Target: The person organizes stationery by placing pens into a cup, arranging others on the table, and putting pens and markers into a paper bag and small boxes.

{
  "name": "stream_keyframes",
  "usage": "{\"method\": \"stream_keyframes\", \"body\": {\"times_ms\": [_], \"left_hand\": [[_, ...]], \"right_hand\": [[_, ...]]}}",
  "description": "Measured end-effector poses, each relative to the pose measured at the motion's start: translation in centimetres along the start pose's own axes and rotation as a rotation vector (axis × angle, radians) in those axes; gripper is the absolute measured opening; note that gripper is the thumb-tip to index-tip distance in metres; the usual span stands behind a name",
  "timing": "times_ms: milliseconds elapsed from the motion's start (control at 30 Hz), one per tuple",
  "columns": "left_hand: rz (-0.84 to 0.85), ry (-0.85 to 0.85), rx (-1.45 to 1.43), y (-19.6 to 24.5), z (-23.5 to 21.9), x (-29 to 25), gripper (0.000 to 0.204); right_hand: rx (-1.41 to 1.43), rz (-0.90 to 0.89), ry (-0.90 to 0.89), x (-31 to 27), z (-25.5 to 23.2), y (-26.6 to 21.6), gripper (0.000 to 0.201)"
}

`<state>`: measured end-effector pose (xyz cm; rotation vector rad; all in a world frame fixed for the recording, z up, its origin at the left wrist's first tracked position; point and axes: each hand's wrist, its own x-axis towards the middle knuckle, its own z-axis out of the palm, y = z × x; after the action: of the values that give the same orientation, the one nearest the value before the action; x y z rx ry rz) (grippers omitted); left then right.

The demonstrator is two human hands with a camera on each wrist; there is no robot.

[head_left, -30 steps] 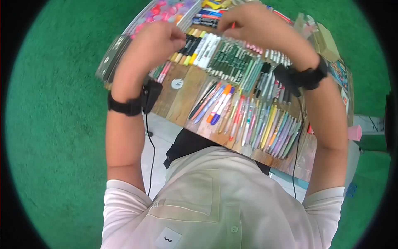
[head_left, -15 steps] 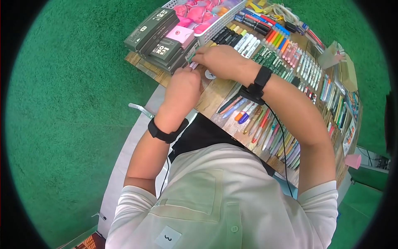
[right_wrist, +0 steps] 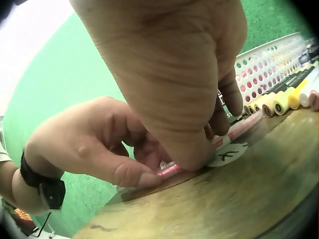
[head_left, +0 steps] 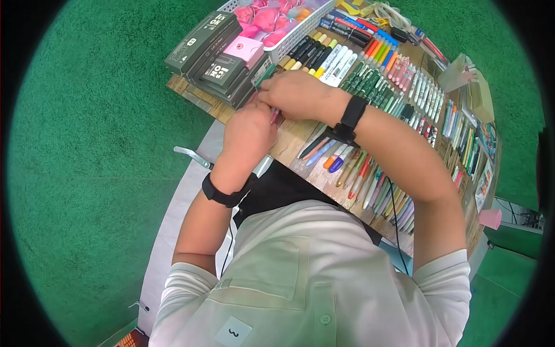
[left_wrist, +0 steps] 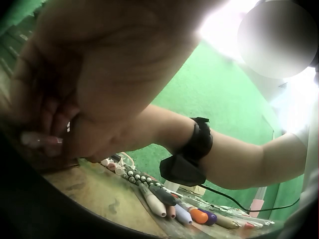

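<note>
The big wood table (head_left: pixel 292 141) holds it all. On its left are the dark boxes (head_left: pixel 199 46), in a pile, and next to them is the white basket (head_left: pixel 302 32) of pink things. The right hand (head_left: pixel 298 95) and the left hand (head_left: pixel 248 133) meet just beside the boxes. Both have bent fingers, nearly closed, pinching a pink pen (right_wrist: pixel 244 124) low by the wood. I cannot tell if they have more than one pen.

I think this step is making the pink pen lie neatly by the boxes. The next move needs a soft, small push to get it straight, then fingers lifting up so it does not roll.

The table's front edge is near the left hand, so a pen could fall there. The boxes block the left side, and the fat markers (head_left: pixel 303 52) sit close past the right hand. Bare wood lies toward the front pens (head_left: pixel 332 162). The little round sticker (right_wrist: pixel 228 155) is right beside the pink pen.
</note>
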<state>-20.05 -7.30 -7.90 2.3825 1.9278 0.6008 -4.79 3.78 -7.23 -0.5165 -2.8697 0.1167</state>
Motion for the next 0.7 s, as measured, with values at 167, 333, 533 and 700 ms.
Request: {"method": "stream_keyframes", "body": {"times_ms": [167, 333, 533, 700], "left_hand": [[-0.098, -0.151, -0.032, -0.3, -0.9, -0.5, 0.022], [-0.057, -0.159, -0.029, -1.2, -0.7, -1.3, 0.019], [-0.025, -0.117, 0.007, -1.3, -0.6, -1.9, 0.021], [0.03, -0.07, -0.014, -0.9, -0.9, -1.5, 0.018]], "right_hand": [[0.079, -0.072, -0.042, 0.6, 0.0, -0.3, 0.029], [0.061, -0.081, -0.08, 0.5, -0.7, -0.6, 0.031], [0.02, -0.138, -0.068, 0.0, -0.5, -0.2, 0.033], [0.016, -0.126, -0.005, -0.5, -0.7, -0.2, 0.026]]}}
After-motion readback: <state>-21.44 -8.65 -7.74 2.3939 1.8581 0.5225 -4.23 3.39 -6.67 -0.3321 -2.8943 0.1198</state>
